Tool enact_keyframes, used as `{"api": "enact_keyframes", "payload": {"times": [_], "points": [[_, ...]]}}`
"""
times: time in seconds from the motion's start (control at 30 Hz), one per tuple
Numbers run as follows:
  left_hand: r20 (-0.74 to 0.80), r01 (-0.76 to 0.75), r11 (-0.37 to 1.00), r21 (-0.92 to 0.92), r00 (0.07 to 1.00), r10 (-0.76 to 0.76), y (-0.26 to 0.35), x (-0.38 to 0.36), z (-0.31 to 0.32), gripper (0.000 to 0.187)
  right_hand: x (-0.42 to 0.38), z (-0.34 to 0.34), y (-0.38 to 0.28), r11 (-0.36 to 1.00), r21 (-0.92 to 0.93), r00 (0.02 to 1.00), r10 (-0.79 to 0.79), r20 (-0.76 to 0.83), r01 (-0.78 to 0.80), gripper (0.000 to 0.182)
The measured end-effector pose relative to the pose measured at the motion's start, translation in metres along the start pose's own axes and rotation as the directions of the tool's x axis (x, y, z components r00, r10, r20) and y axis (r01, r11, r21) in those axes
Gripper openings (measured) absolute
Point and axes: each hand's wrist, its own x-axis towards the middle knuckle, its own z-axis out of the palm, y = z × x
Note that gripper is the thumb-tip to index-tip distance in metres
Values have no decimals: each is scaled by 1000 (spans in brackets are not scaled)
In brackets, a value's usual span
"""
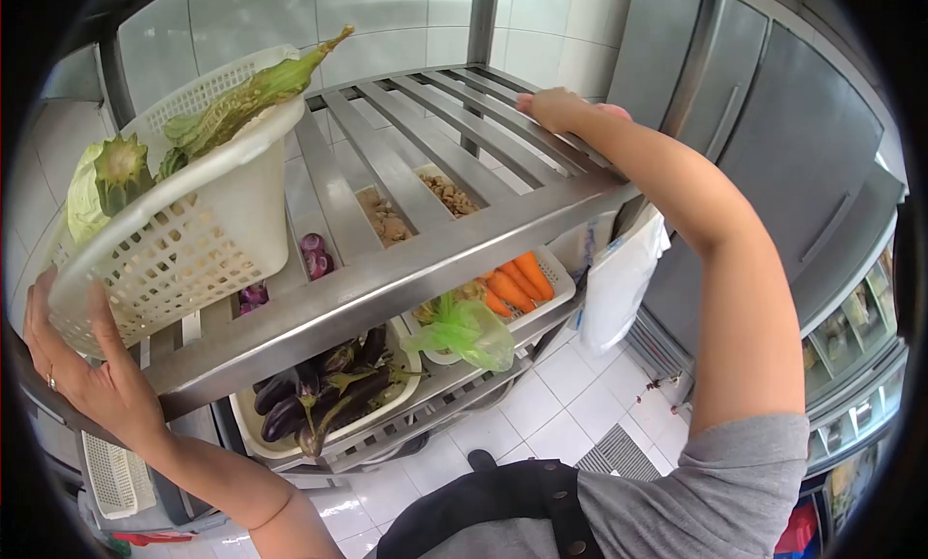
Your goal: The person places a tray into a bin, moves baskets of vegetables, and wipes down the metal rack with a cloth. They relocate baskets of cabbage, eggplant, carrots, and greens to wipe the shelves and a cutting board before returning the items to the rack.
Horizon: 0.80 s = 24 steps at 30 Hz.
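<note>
A white perforated basket [208,240] sits tilted on the left part of the slatted metal shelf [387,284]. In it lie a long green ridged vegetable [251,100], a cut green one [124,171] and a pale leafy one [85,197]. My left hand [92,366] is at the basket's lower left corner, fingers spread along its outer wall. On the right, my right hand [561,110] rests at the far right side of the shelf; its fingers are partly hidden, and whether it holds anything is unclear.
Below the shelf are a tray of eggplants [319,395], carrots [517,284], a green plastic bag [469,337], purple onions [315,257] and brown roots [382,216]. White bags [623,279] hang at the right end. Grey cabinets [793,163] stand at the right.
</note>
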Motion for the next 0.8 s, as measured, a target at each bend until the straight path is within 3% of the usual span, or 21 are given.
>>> {"api": "enact_keyframes", "payload": {"times": [0.07,0.17,0.2,0.27,0.3,0.33,0.37,0.4,0.43,0.5,0.57,0.6,0.63,0.67,0.7,0.77,0.8], "points": [[7,1,999,-36,1000,-1,2,-1,-1,38,1,-3,6,956,264,984,-90,-155,129,37],[-5,0,1000,-19,1000,0,1,1,-3,36,3,10,31,955,295,982,67,-175,-12,43],[-2,-2,999,-38,1000,2,2,2,-4,36,-1,4,32,996,16,992,-80,-103,82,40],[-3,-27,999,-40,1000,27,4,3,-7,35,-33,-16,25,974,158,980,138,140,-160,32],[1,-25,999,-24,1000,25,3,3,-6,35,-74,-38,13,973,137,969,156,192,-183,31],[-15,-47,999,-18,999,47,0,2,-5,35,-57,-16,38,997,72,990,24,139,-35,34],[-31,-68,998,-9,997,68,-3,2,-4,36,-77,-20,35,931,262,960,207,190,-252,33],[-21,-35,999,-33,999,35,1,4,-5,35,-99,-26,31,784,430,894,381,234,-447,33],[-11,-25,1000,2,1000,25,3,4,-5,35,-101,-44,22,802,430,910,348,227,-414,33],[-40,-19,999,-39,999,18,8,5,-6,35,-95,-67,19,973,192,986,104,128,-127,28],[-47,-16,1000,-11,999,16,11,6,-7,35,-86,-85,15,985,-72,986,-153,62,157,24],[-51,-20,999,-32,999,18,12,5,-8,34,-87,-93,-5,980,155,992,-126,-10,126,20],[-41,-32,999,-10,999,32,12,3,-9,34,-80,-78,-12,974,171,989,-148,-11,147,20],[-40,-32,999,-26,999,31,12,3,-9,34,-64,-51,-18,922,260,941,-223,-253,288,21],[-51,-30,999,-43,998,28,11,5,-8,34,-45,-28,-22,848,302,832,-250,-495,435,23],[-50,-35,999,-11,998,34,11,6,-8,35,16,-11,-19,887,220,850,-277,-449,406,29],[-48,-19,1000,23,999,20,13,7,-7,36,29,-13,-20,655,667,915,-99,-390,355,35]]}}
